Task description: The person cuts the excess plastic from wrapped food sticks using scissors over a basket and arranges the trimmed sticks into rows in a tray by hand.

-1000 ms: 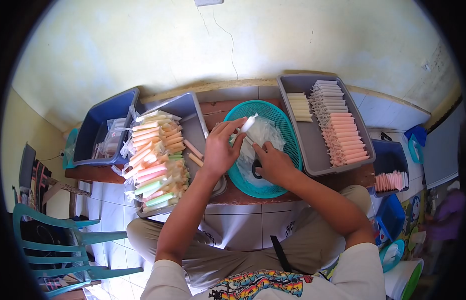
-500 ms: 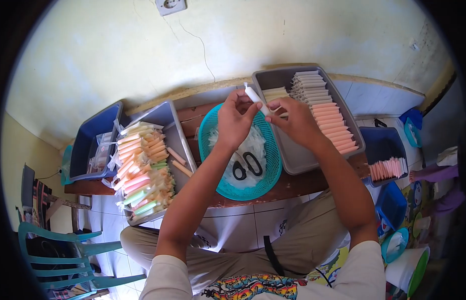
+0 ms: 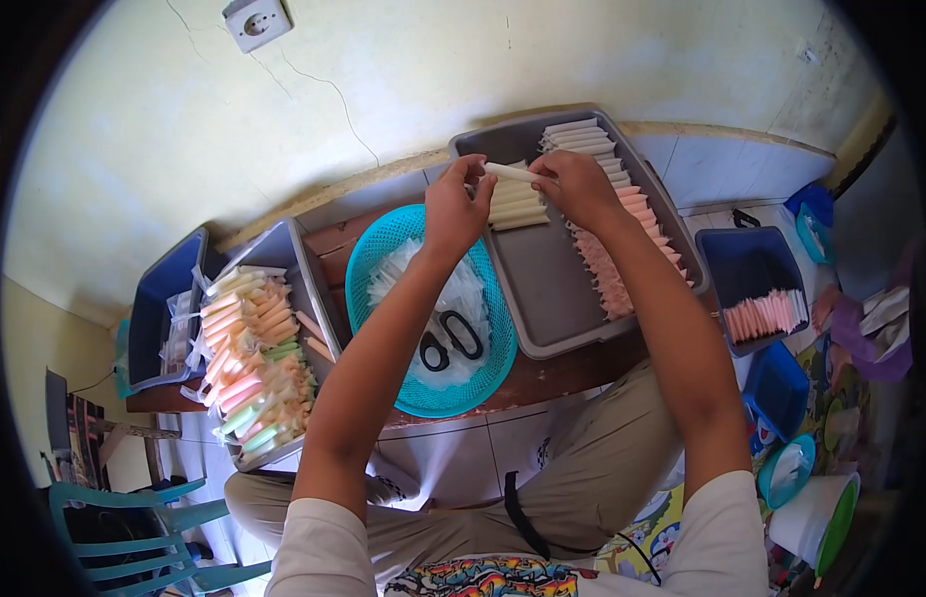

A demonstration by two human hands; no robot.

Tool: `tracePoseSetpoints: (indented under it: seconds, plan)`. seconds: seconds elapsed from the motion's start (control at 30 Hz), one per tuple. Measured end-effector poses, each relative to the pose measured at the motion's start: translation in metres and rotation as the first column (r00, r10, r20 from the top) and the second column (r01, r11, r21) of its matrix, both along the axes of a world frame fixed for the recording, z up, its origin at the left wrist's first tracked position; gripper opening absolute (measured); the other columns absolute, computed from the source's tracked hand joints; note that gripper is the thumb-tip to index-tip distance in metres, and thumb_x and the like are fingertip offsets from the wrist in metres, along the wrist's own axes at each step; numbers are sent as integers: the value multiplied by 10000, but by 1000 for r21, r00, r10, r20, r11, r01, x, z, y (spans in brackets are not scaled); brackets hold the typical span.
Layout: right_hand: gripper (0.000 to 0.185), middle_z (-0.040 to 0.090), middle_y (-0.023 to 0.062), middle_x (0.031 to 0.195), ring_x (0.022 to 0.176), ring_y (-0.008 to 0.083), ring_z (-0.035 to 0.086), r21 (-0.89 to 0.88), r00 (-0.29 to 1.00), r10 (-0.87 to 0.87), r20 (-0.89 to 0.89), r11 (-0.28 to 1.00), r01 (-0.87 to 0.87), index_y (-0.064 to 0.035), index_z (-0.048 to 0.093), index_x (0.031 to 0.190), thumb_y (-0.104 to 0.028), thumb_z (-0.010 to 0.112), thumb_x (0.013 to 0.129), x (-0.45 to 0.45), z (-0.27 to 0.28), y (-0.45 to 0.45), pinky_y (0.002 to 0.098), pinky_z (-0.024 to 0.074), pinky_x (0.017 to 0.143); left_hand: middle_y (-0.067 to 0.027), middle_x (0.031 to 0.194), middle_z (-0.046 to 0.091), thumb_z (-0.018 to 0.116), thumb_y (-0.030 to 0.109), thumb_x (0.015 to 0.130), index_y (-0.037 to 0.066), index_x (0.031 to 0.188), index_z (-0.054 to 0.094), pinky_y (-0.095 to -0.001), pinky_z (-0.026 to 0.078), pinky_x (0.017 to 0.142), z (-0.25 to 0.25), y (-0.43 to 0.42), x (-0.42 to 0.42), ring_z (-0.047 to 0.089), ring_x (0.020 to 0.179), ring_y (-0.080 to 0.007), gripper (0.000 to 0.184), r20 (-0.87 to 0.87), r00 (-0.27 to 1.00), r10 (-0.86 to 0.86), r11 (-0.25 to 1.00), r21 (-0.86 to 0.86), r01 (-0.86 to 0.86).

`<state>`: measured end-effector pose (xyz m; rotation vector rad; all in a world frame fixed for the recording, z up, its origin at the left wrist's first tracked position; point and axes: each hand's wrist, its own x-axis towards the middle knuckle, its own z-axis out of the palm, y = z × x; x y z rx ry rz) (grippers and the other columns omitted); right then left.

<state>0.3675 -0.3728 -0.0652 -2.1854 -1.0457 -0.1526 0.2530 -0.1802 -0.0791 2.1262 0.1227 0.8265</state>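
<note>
A white ice pop in a clear plastic tube (image 3: 513, 173) lies nearly level between my two hands. My left hand (image 3: 457, 204) pinches its left end, and my right hand (image 3: 578, 187) pinches the right end. Both hands are over the far part of a grey tray (image 3: 553, 289). In that tray lie cream-coloured ice pops (image 3: 518, 207), white ones (image 3: 582, 139) and a row of pink ones (image 3: 637, 214). Left of it, near my left forearm, a turquoise basket (image 3: 359, 269) holds clear plastic sleeves (image 3: 463, 289) and black-handled scissors (image 3: 451, 341).
At left, a grey tray (image 3: 306, 261) holds bagged, mixed-colour ice pops (image 3: 254, 348), beside a blue tub (image 3: 150, 318). On the right stands a dark blue bin (image 3: 751, 259) with pink and white pops. Another person's purple sleeve (image 3: 871, 343) shows at far right. A green chair (image 3: 125, 547) stands lower left.
Both hands have moved with the white ice pop from above the basket's edge to over the grey tray. The pop has turned from steeply tilted to nearly level. The camera view has shifted.
</note>
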Motion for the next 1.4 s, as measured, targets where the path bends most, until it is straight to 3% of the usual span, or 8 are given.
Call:
tracePoseSetpoints:
  seconds: [0.13, 0.23, 0.53, 0.77, 0.93, 1.1, 1.27, 1.4]
  plan:
    - [143, 753, 107, 1012, 1017, 340, 715, -102, 989, -61, 137, 992, 76, -111, 803, 1032, -195, 746, 931, 18, -8, 13, 481, 551, 906, -167, 1092, 763, 680, 201, 1027, 25, 1250, 719, -493, 555, 939, -8, 9, 17, 721, 1045, -366, 286, -1, 998, 59, 931, 360, -55]
    - [121, 745, 97, 1001, 1028, 322, 711, -152, 962, -74, 263, 981, 118, -129, 803, 999, -184, 715, 936, 32, -15, 23, 482, 542, 908, -151, 1190, 740, 645, 229, 1040, 44, 1267, 718, -523, 485, 1053, -13, 10, 26, 671, 1163, -372, 302, -27, 995, 98, 862, 502, -72]
    - [248, 766, 57, 1049, 1056, 297, 690, -219, 921, -52, 386, 965, 146, -174, 830, 988, -198, 585, 967, 65, -38, 62, 466, 524, 951, -118, 1333, 691, 596, 240, 993, 80, 1312, 717, -738, 311, 1186, -5, 6, 53, 584, 1360, -328, 377, -448, 860, 244, 746, 653, 129]
    - [288, 781, 59, 1043, 1052, 294, 694, -237, 939, -23, 342, 965, 110, -177, 843, 996, -181, 556, 975, 65, -58, 69, 450, 563, 944, -110, 1286, 721, 623, 187, 869, 83, 1276, 742, -693, 368, 1162, -2, 3, 59, 604, 1318, -317, 437, -519, 812, 269, 750, 642, 162]
    - [283, 784, 65, 1035, 1056, 293, 699, -249, 911, -19, 411, 960, 132, -165, 832, 973, -169, 550, 977, 63, -64, 71, 449, 578, 930, -100, 1208, 769, 644, 212, 810, 91, 1154, 784, -554, 480, 1040, -2, 2, 61, 635, 1232, -305, 390, -549, 781, 298, 720, 666, 194]
    - [264, 772, 90, 1043, 1062, 312, 719, -223, 903, -7, 429, 968, 114, -131, 805, 982, -162, 542, 989, 62, -66, 71, 467, 584, 923, -117, 1159, 783, 644, 240, 803, 100, 1126, 792, -548, 479, 1051, 5, -1, 61, 647, 1213, -307, 382, -601, 732, 322, 702, 670, 241]
    - [247, 727, 141, 1091, 1081, 377, 724, -220, 960, -51, 274, 969, 114, -89, 755, 1034, -156, 517, 1019, 57, -60, 70, 501, 597, 900, -105, 1179, 781, 654, 267, 804, 105, 1159, 788, -568, 458, 1096, 4, -1, 61, 645, 1227, -305, 412, -614, 715, 334, 696, 673, 252]
    - [217, 726, 150, 1107, 1068, 380, 727, -194, 958, -45, 282, 976, 103, -83, 748, 1043, -112, 537, 1001, 52, -50, 63, 504, 596, 905, -86, 1230, 766, 714, 255, 817, 146, 1232, 772, -652, 365, 1182, -2, 0, 53, 638, 1257, -298, 433, -551, 780, 299, 712, 672, 202]
